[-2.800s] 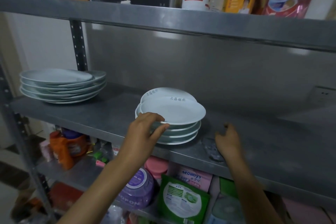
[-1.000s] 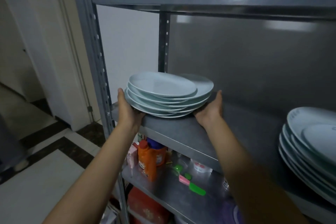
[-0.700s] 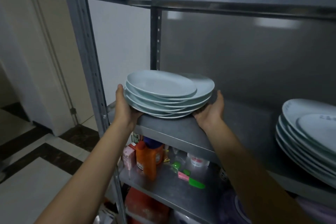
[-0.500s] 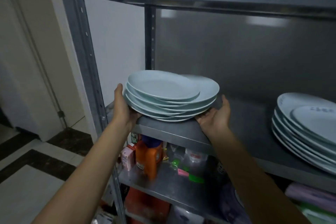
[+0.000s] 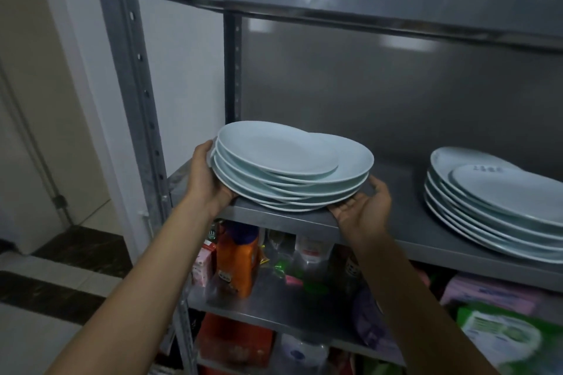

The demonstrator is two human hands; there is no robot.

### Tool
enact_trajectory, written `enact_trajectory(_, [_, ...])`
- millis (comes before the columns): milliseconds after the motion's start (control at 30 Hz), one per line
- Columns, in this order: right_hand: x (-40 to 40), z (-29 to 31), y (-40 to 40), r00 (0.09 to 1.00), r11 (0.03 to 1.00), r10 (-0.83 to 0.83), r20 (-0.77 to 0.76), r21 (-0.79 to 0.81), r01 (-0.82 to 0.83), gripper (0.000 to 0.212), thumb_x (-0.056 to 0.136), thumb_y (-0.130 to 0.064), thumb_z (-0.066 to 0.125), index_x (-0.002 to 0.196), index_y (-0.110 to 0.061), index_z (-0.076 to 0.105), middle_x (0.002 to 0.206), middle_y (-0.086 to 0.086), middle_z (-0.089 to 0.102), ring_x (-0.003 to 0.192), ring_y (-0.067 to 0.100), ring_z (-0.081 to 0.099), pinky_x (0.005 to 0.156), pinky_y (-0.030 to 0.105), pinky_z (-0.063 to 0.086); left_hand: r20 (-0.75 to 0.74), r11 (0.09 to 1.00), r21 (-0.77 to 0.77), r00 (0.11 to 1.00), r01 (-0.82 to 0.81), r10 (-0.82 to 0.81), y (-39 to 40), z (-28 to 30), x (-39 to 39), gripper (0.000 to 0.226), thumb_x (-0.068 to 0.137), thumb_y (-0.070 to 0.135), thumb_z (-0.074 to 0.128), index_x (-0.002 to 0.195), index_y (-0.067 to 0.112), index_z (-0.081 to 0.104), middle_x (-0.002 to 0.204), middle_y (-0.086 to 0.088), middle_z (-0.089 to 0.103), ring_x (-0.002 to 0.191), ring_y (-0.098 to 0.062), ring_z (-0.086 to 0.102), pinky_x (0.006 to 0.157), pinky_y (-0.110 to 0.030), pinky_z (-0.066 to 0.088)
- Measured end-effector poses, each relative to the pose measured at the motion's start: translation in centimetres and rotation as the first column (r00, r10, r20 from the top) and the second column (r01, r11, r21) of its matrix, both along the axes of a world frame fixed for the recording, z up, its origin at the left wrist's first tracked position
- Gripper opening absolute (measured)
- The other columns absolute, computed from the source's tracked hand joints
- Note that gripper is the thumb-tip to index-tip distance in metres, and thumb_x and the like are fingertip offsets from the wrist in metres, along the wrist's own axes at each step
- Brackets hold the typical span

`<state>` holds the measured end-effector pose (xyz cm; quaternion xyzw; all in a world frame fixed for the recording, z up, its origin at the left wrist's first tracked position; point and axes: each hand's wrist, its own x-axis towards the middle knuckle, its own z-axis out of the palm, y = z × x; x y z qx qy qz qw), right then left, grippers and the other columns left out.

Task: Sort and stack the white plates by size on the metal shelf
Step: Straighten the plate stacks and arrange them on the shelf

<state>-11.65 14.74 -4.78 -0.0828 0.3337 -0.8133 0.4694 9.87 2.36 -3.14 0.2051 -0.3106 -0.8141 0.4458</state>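
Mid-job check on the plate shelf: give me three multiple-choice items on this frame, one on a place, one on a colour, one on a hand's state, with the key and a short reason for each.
1. Where is the stack that both hands are on?
A. At the left end of the middle shelf
B. On the top shelf
C. On the floor

2. What colour is the bottle on the shelf below that stack?
A. Blue
B. Orange
C. Black

3. How is the right hand placed?
A. Pinching the top plate
B. Hanging clear of the shelf
C. Palm up, fingers under the stack's right edge

Key:
1 A: the left plate stack sits beside the shelf's left upright, with the right plate stack further along the middle shelf.
2 B: the orange bottle stands under the left hand.
3 C: the right hand lies open at the stack's lower rim.
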Motion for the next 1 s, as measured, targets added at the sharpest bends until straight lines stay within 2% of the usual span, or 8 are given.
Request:
enact_trajectory(200, [-0.1, 0.2, 0.9, 1.0, 0.998, -0.004, -0.015, 0.06, 0.005, 0.056, 0.088, -0.041, 0.05, 0.124, 0.002, 0.055, 0.122, 0.02, 0.063, 0.112, 0.034, 0.06, 0.098, 0.047, 0.048, -0.053, 0.999, 0.018, 0.998, 0.046, -0.045, -0.5, -0.2, 0.4, 0.056, 0.087, 0.048, 0.045, 0.127, 0.011, 0.058, 0.125, -0.017, 0.061, 0.117, -0.034, 0.056, 0.101, -0.046, 0.043])
enact_trajectory(333, [-1.0, 1.1, 0.7, 0.996, 0.991, -0.016, -0.093, 0.13, 0.029, 0.057, 0.089, -0.046, 0.047, 0.125, -0.003, 0.055, 0.123, 0.017, 0.063, 0.112, 0.032, 0.061, 0.099, 0.047, 0.047, 0.015, 1.0, -0.006, 1.0, 0.022, -0.022, -0.8, 0.1, 0.6, 0.055, 0.087, 0.045, 0.045, 0.129, 0.012, 0.056, 0.125, -0.017, 0.062, 0.117, -0.034, 0.056, 0.098, -0.046, 0.046])
enact_trajectory(467, [-2.3, 2.5, 0.2, 0.963, 0.984, -0.086, -0.254, 0.129, 0.122, 0.058, 0.089, -0.05, 0.048, 0.131, -0.01, 0.053, 0.125, 0.01, 0.064, 0.112, 0.027, 0.062, 0.1, 0.044, 0.047, 0.164, 0.976, 0.019, 0.963, -0.219, 0.213, -1.1, 0.7, 0.8, 0.055, 0.086, 0.049, 0.052, 0.125, 0.011, 0.053, 0.118, -0.011, 0.062, 0.107, -0.029, 0.061, 0.084, -0.04, 0.052])
enact_trajectory(600, [-3.0, 3.1, -0.9, 0.939, 0.994, -0.077, -0.336, 0.041, 0.097, 0.061, 0.086, -0.052, 0.052, 0.13, -0.009, 0.056, 0.128, 0.011, 0.063, 0.117, 0.027, 0.06, 0.107, 0.045, 0.04, 0.28, 0.943, -0.222, 0.91, -0.249, 0.306, -1.4, 2.4, 0.1, 0.051, 0.088, 0.057, 0.048, 0.122, 0.02, 0.055, 0.106, 0.002, 0.065, 0.094, -0.016, 0.063, 0.075, -0.031, 0.05])
enact_trajectory(667, [-2.9, 3.1, -1.2, 0.928, 0.999, -0.035, -0.37, 0.017, 0.044, 0.058, 0.091, -0.05, 0.046, 0.124, -0.005, 0.06, 0.124, 0.015, 0.064, 0.116, 0.031, 0.06, 0.105, 0.045, 0.041, 0.375, 0.901, -0.37, 0.851, -0.226, 0.368, -2.0, 2.6, -0.2, 0.069, 0.077, 0.069, 0.052, 0.129, 0.024, 0.053, 0.121, 0.0, 0.063, 0.104, -0.018, 0.062, 0.085, -0.032, 0.049])
enact_trajectory(767, [-3.0, 2.5, -2.0, 0.915, 1.0, 0.002, -0.404, 0.0, -0.002, 0.05, 0.093, -0.041, 0.039, 0.116, -0.005, 0.065, 0.119, 0.017, 0.067, 0.111, 0.032, 0.062, 0.1, 0.043, 0.046, 0.415, 0.882, -0.424, 0.822, -0.204, 0.389, -2.7, 2.2, -0.2, 0.079, 0.067, 0.075, 0.057, 0.131, 0.029, 0.053, 0.124, 0.001, 0.063, 0.11, -0.021, 0.06, 0.1, -0.042, 0.044])
enact_trajectory(867, [-3.4, 2.1, -2.6, 0.884, 1.0, -0.029, -0.466, -0.009, 0.028, 0.042, 0.089, -0.035, 0.04, 0.115, -0.01, 0.062, 0.117, 0.015, 0.066, 0.105, 0.032, 0.063, 0.093, 0.041, 0.047, 0.402, 0.877, -0.42, 0.818, -0.234, 0.411, -3.3, 2.1, -0.4, 0.069, 0.071, 0.07, 0.061, 0.128, 0.031, 0.057, 0.124, 0.005, 0.063, 0.11, -0.019, 0.06, 0.102, -0.044, 0.043])
enact_trajectory(1000, [-3.9, 1.7, -3.2, 0.868, 0.998, -0.061, -0.492, -0.017, 0.06, 0.047, 0.092, -0.033, 0.037, 0.137, -0.025, 0.045, 0.129, 0.002, 0.06, 0.114, 0.024, 0.059, 0.097, 0.041, 0.045, 0.351, 0.89, -0.364, 0.845, -0.274, 0.404, -3.7, 1.8, -1.1, 0.039, 0.083, 0.053, 0.06, 0.115, 0.032, 0.063, 0.108, 0.006, 0.063, 0.104, -0.024, 0.061, 0.099, -0.045, 0.046])
